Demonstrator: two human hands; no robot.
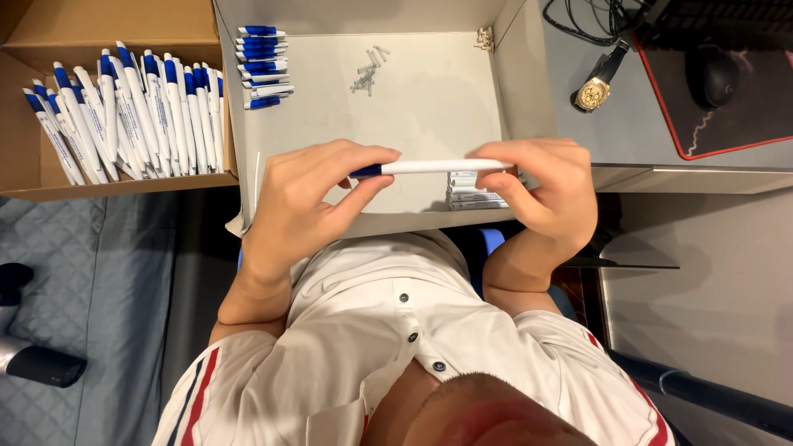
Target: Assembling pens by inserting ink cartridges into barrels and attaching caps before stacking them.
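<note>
Tray: one shallow cardboard tray (429,99) on the bench (578,140), the landmark for all below.
Box: one open brown box (49,33) left of the tray, holding a row of some twenty white-and-blue pens (132,111); exact count unclear where they overlap.
Hands: two. Left hand (306,202) and right hand (541,194) hover over the tray's near edge.
Pen: one white pen (434,167) with a blue end, level between both hands; left fingers (368,157) pinch the blue end, right fingers (496,157) are clamped on the white end.
Blue parts: about eight blue-and-white pieces (263,66) stacked in the tray's far left corner.
White parts: a small stack (471,196) at the tray's near edge, partly hidden by the right hand.
Springs: a small heap of metal bits (368,73) far in the tray, too small to count.
Watch: one gold watch (596,87) right of the tray.
Mouse: one dark mouse (712,74) on a red-edged mat (727,132), cut off at the frame edge.
</note>
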